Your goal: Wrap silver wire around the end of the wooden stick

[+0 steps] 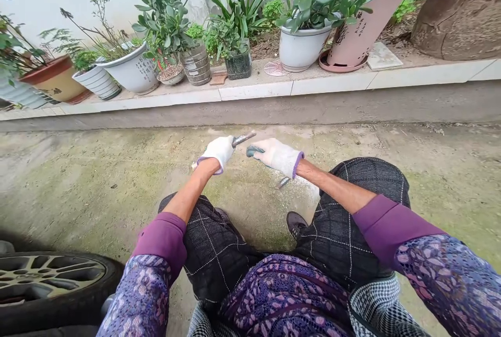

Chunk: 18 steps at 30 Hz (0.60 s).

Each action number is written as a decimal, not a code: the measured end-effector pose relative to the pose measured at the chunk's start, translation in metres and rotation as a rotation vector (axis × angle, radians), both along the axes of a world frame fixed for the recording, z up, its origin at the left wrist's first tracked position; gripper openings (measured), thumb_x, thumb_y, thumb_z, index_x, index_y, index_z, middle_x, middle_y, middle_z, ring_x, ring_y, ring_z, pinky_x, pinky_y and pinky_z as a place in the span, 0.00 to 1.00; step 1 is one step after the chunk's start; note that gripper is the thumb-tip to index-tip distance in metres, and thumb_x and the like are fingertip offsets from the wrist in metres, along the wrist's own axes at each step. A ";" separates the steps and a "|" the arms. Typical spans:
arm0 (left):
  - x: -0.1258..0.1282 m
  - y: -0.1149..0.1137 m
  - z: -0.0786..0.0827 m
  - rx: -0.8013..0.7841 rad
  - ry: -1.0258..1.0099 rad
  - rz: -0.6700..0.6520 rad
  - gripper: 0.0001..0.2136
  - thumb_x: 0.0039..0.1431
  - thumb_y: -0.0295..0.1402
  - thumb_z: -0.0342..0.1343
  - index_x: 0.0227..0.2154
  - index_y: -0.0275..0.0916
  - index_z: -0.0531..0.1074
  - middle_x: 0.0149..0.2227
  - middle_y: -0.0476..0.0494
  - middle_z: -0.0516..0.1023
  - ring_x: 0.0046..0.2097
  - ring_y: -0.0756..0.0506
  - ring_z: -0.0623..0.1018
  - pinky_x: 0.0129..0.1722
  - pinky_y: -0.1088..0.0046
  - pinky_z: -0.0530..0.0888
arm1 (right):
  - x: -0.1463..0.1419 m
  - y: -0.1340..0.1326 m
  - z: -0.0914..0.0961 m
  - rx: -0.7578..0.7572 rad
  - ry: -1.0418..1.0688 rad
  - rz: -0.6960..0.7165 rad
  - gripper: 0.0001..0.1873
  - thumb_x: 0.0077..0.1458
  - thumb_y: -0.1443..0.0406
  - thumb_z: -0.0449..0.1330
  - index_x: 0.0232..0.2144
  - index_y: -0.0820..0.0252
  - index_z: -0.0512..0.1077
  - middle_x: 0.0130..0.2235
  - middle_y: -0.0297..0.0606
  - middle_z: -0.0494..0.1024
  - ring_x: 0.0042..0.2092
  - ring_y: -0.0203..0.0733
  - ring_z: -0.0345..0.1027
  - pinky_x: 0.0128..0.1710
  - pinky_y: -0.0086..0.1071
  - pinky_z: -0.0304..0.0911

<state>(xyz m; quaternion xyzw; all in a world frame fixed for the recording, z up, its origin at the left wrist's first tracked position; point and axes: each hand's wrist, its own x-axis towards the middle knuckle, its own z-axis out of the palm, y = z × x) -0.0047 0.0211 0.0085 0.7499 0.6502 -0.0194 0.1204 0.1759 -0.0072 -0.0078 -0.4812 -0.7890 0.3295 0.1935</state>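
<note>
I sit with both arms stretched out over my knees, and both hands wear white work gloves. My left hand [217, 152] is closed around a thin grey metal tool [243, 139] whose tip sticks out to the upper right. My right hand [276, 156] is closed on a grey-green handle [254, 151] that shows at its left side; a blurred metal end [282, 182] pokes out below the wrist. The two hands are close together, a little apart, above the bare concrete ground [97, 180].
A raised tiled ledge [254, 89] runs across the back with several potted plants, among them a white pot [300, 47] and a pink pot [354, 39]. A car wheel [50, 279] lies at the lower left. A large tree trunk [462, 13] stands at the upper right.
</note>
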 end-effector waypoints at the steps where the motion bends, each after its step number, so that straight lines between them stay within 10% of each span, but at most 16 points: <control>1: 0.002 0.000 -0.003 -0.017 0.014 -0.003 0.11 0.59 0.32 0.57 0.41 0.33 0.77 0.36 0.31 0.80 0.40 0.39 0.80 0.42 0.63 0.73 | -0.001 -0.001 -0.001 0.005 -0.027 0.006 0.07 0.56 0.64 0.60 0.33 0.59 0.79 0.32 0.39 0.81 0.35 0.42 0.72 0.31 0.30 0.58; 9: 0.027 -0.035 -0.036 -0.158 0.028 -0.148 0.03 0.56 0.28 0.61 0.34 0.36 0.76 0.27 0.39 0.79 0.39 0.41 0.80 0.44 0.68 0.71 | 0.021 0.028 -0.003 0.022 -0.150 -0.056 0.15 0.64 0.66 0.54 0.42 0.72 0.77 0.44 0.47 0.82 0.44 0.39 0.70 0.39 0.29 0.56; 18: -0.002 -0.021 -0.009 0.062 -0.270 -0.024 0.14 0.64 0.33 0.52 0.49 0.35 0.74 0.34 0.41 0.80 0.35 0.46 0.77 0.36 0.73 0.71 | 0.004 0.009 -0.015 -0.068 -0.162 0.118 0.15 0.59 0.70 0.54 0.42 0.62 0.80 0.40 0.39 0.83 0.34 0.37 0.69 0.35 0.27 0.61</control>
